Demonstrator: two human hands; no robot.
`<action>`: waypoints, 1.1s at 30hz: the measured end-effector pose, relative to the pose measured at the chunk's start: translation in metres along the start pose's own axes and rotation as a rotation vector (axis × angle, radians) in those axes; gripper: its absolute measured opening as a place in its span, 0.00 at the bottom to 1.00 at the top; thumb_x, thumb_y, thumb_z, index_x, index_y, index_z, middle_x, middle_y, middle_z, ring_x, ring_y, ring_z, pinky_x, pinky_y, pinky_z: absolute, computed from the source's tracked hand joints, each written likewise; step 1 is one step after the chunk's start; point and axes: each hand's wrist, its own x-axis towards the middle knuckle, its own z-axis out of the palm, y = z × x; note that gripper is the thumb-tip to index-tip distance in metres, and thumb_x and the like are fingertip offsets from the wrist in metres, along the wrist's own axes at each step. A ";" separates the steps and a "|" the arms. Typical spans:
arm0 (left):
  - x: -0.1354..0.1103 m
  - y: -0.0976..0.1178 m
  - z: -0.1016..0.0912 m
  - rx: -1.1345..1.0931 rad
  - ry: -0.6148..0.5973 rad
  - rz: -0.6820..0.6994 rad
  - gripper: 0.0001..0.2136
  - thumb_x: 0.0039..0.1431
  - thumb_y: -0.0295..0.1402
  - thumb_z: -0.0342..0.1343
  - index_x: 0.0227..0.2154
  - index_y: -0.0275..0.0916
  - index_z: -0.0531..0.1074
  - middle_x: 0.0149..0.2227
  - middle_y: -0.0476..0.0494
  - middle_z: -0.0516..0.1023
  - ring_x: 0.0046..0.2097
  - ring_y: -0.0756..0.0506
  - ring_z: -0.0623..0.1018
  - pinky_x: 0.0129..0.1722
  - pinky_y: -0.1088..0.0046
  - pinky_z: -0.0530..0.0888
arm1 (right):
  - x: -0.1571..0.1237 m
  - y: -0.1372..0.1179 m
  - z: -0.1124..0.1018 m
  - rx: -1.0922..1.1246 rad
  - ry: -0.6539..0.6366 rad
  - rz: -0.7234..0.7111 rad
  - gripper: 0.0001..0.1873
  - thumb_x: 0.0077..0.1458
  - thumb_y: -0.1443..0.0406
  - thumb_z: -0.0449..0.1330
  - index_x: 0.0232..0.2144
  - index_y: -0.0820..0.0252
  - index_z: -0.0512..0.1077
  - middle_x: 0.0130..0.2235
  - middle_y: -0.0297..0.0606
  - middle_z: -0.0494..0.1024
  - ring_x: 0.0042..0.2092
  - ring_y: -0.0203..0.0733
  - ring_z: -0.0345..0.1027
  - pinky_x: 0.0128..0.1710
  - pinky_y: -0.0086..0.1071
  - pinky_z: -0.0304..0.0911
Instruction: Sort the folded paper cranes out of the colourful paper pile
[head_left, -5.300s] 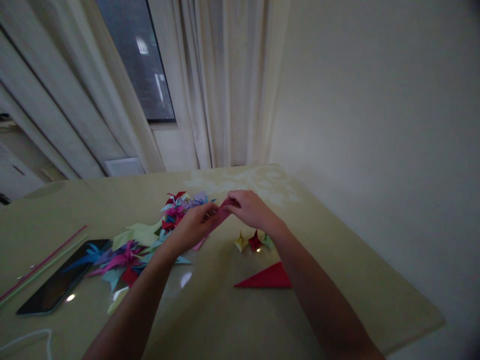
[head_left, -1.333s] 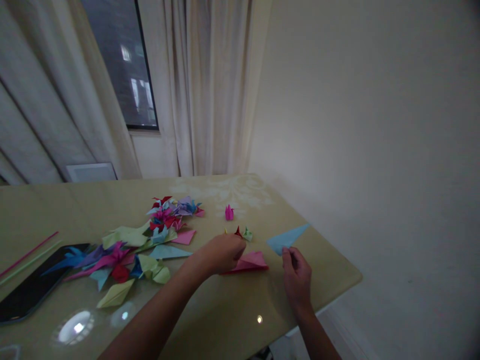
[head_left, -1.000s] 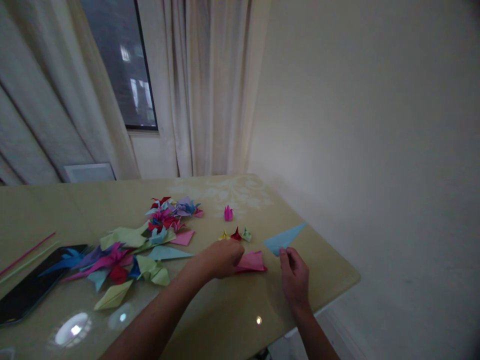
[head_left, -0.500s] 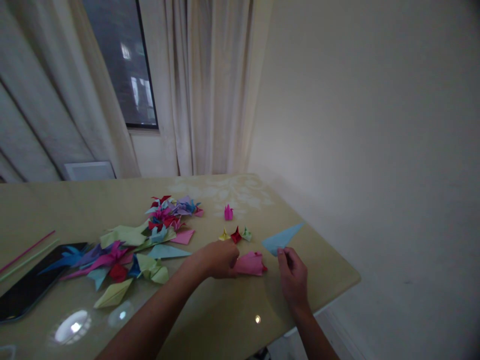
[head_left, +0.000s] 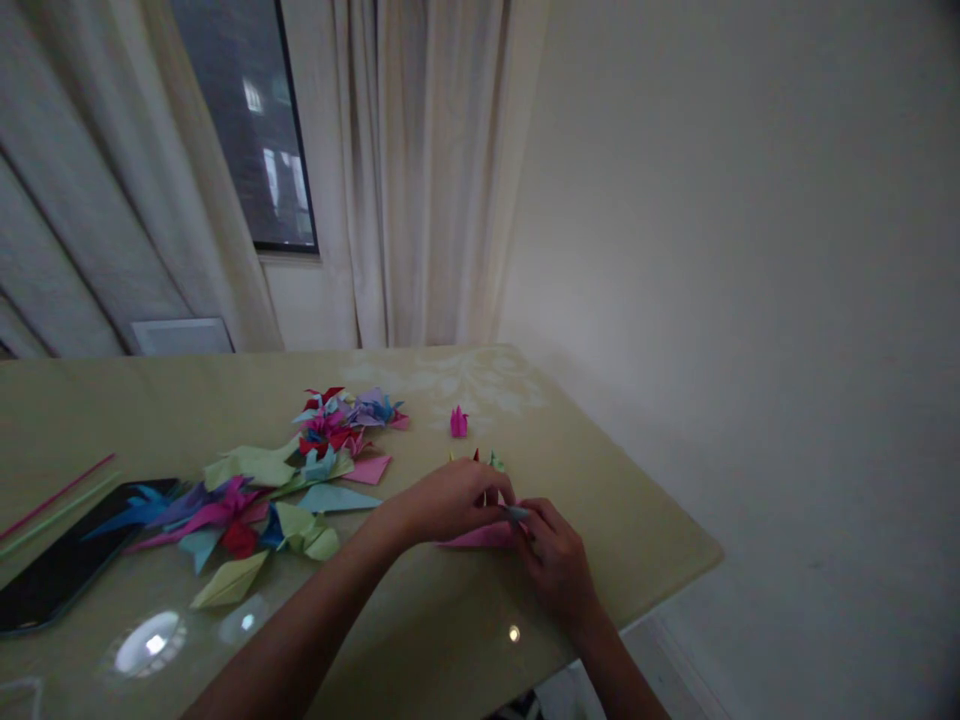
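Observation:
My left hand (head_left: 457,505) and my right hand (head_left: 556,560) meet over the right part of the table. Between their fingertips is a light blue folded paper (head_left: 516,512), pinched from both sides; only a small edge of it shows. Just beneath the hands lies a pink folded paper (head_left: 480,538), partly covered by them. Behind my left hand, the tips of a small green paper piece (head_left: 496,461) and of a red and a yellow one stick out. Farther back stands a small magenta paper piece (head_left: 459,422).
Left of my hands spreads a pile of colourful folded papers (head_left: 330,432), with a light blue one (head_left: 339,498) nearest my left wrist. A black phone (head_left: 60,565) and two thin sticks (head_left: 56,495) lie at far left. The table's corner (head_left: 716,555) is on the right.
My right hand has moved left with the light blue paper to meet my left hand, which has shifted slightly up and right. The blue paper now shows mostly hidden between the fingers.

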 end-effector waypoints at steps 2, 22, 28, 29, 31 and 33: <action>0.000 0.000 -0.002 0.053 0.036 -0.013 0.06 0.63 0.31 0.58 0.35 0.40 0.80 0.32 0.47 0.82 0.35 0.47 0.78 0.34 0.74 0.66 | 0.000 0.000 -0.001 0.014 0.023 0.011 0.08 0.69 0.66 0.57 0.42 0.56 0.77 0.41 0.43 0.79 0.40 0.44 0.75 0.39 0.34 0.70; -0.092 -0.082 -0.044 0.418 0.210 -0.733 0.12 0.70 0.34 0.50 0.44 0.39 0.79 0.46 0.37 0.83 0.49 0.40 0.81 0.49 0.65 0.72 | 0.009 0.011 -0.006 0.433 -0.055 0.291 0.17 0.68 0.54 0.59 0.44 0.54 0.84 0.42 0.45 0.86 0.43 0.49 0.80 0.45 0.38 0.74; -0.106 -0.086 0.020 0.570 0.166 -0.786 0.15 0.70 0.29 0.50 0.54 0.40 0.75 0.58 0.34 0.75 0.60 0.36 0.75 0.57 0.60 0.70 | 0.006 0.012 -0.004 0.427 -0.105 0.333 0.17 0.65 0.51 0.63 0.44 0.54 0.85 0.42 0.44 0.86 0.42 0.50 0.80 0.44 0.37 0.75; -0.104 -0.084 0.023 0.585 0.176 -0.790 0.15 0.70 0.28 0.48 0.53 0.40 0.75 0.57 0.33 0.76 0.59 0.36 0.75 0.57 0.59 0.71 | 0.006 0.013 -0.004 0.407 -0.094 0.341 0.18 0.64 0.50 0.64 0.44 0.54 0.85 0.40 0.43 0.86 0.39 0.49 0.80 0.41 0.36 0.75; -0.100 -0.082 0.024 0.613 0.176 -0.785 0.16 0.70 0.26 0.45 0.52 0.40 0.76 0.54 0.34 0.77 0.57 0.36 0.76 0.55 0.59 0.71 | 0.005 0.017 -0.002 0.368 -0.061 0.348 0.19 0.62 0.48 0.65 0.43 0.55 0.84 0.37 0.42 0.86 0.36 0.47 0.79 0.37 0.34 0.75; -0.097 -0.082 0.023 0.633 0.178 -0.768 0.17 0.69 0.24 0.45 0.52 0.41 0.76 0.54 0.34 0.77 0.56 0.36 0.76 0.55 0.59 0.72 | 0.006 0.022 0.000 0.352 -0.031 0.333 0.20 0.63 0.49 0.65 0.45 0.56 0.84 0.38 0.44 0.86 0.37 0.48 0.80 0.38 0.35 0.76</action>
